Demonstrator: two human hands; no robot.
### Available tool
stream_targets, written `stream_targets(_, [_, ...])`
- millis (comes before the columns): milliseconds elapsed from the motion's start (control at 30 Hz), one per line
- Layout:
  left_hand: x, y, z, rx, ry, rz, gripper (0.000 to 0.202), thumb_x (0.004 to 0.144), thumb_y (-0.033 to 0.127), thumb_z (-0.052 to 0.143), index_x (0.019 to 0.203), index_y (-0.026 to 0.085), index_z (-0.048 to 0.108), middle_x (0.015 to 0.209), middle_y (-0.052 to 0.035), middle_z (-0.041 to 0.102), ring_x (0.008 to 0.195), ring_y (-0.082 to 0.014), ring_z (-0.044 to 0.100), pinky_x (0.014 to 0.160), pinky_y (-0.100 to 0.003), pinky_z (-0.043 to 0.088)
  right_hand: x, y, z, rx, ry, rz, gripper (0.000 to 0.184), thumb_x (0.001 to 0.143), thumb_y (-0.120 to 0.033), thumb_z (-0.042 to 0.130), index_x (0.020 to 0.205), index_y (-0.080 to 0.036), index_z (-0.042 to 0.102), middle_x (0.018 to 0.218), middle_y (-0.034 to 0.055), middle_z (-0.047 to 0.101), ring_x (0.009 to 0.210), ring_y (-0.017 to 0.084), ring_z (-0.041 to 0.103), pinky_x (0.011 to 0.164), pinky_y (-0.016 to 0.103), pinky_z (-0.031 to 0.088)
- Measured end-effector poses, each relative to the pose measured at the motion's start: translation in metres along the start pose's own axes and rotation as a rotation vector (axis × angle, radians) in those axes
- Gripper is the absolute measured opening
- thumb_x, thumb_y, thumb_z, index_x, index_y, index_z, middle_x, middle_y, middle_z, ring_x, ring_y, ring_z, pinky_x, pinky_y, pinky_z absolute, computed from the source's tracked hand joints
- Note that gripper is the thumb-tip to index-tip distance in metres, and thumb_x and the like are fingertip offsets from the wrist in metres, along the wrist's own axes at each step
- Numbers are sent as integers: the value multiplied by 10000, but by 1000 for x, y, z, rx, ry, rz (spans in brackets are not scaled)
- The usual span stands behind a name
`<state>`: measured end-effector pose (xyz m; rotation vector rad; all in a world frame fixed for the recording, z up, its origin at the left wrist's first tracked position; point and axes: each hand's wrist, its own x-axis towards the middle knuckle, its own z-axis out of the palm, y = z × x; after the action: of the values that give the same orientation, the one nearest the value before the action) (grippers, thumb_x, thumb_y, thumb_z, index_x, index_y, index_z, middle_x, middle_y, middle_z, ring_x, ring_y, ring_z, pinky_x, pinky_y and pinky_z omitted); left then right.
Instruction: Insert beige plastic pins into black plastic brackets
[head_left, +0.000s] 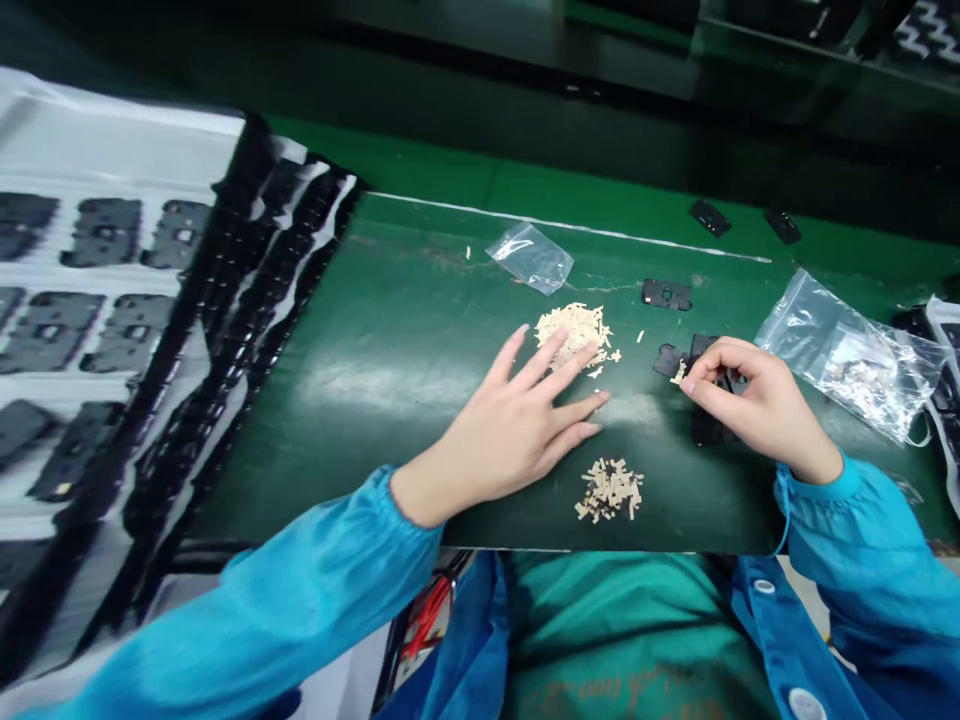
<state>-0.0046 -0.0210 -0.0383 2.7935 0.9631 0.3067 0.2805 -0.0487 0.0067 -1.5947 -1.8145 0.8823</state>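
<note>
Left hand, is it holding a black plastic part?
No, the left hand lies spread flat with its fingertips on a pile of beige pieces, holding nothing.

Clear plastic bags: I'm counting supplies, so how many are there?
2: one flat bag near the far edge of the green mat, and one fuller bag right of the right hand. More may be out of view.

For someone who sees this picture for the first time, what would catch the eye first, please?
The eye goes first to the left hand, spread open and touching a pile of small beige strips in the middle of the green mat. To its right, the right hand pinches a small beige strip over black plastic pieces. A shiny clear plastic bag lies at the far right.
</note>
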Motion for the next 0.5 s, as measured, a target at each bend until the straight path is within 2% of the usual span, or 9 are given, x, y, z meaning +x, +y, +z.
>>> stream_targets(67, [-4, -11, 1, -6, 37, -23, 289, 1003, 365, 572, 1214, 333, 766, 1556, -55, 543, 1502, -406, 391, 1208, -691, 246, 1, -3, 2, 32, -3, 23, 126, 874, -285, 689, 768, -216, 689, 799, 32, 668, 742, 183, 587, 684, 320, 448])
stream_targets(133, [0, -14, 2, -37, 132, -69, 239, 994, 315, 591, 1104, 325, 803, 1461, -50, 638, 1471, -384, 446, 1195, -656, 282, 4, -7, 8, 87, -37, 73, 126, 858, -284, 696, 757, -209, 697, 726, 12, 643, 668, 158, 550, 631, 300, 428])
stream_targets(200, [11, -12, 1, -119, 260, -128, 206, 977, 278, 617, 1028, 292, 816, 1349, -62, 714, 1413, -359, 520, 1162, -600, 346, 8, -13, 17, 147, -84, 129, 122, 842, -283, 698, 750, -203, 706, 657, -8, 618, 598, 137, 500, 576, 280, 398])
stream_targets(267, [27, -8, -3, -298, 350, -186, 189, 967, 274, 623, 973, 248, 810, 1196, -72, 775, 1257, -313, 640, 1090, -512, 439, 13, -18, 26, 191, -108, 147, 109, 827, -273, 695, 747, -201, 712, 647, -11, 628, 577, 128, 479, 554, 268, 382])
stream_targets(300, [34, -5, -7, -432, 348, -207, 190, 961, 280, 623, 930, 229, 803, 1094, -68, 798, 1130, -280, 696, 1032, -461, 489, 16, -19, 30, 206, -108, 143, 99, 821, -265, 692, 748, -201, 714, 663, -8, 645, 581, 127, 481, 554, 265, 382])
stream_targets(367, [44, -2, -13, -708, 268, -239, 191, 940, 287, 632, 859, 205, 784, 929, -50, 807, 915, -227, 729, 901, -375, 551, 19, -22, 36, 236, -101, 130, 84, 815, -249, 684, 750, -203, 712, 691, -5, 667, 590, 126, 483, 558, 259, 384])
stream_targets(433, [47, 0, -18, -902, 180, -278, 173, 909, 278, 652, 819, 193, 772, 861, -39, 801, 825, -205, 724, 813, -327, 566, 21, -23, 40, 261, -97, 125, 74, 811, -236, 680, 750, -205, 708, 682, -12, 657, 584, 122, 471, 558, 256, 383])
stream_targets(500, [46, -1, -20, -998, 149, -321, 149, 883, 264, 667, 807, 188, 770, 854, -35, 800, 816, -200, 722, 789, -309, 566, 22, -23, 42, 278, -86, 128, 77, 808, -234, 689, 738, -204, 702, 666, -17, 634, 579, 119, 457, 560, 256, 383])
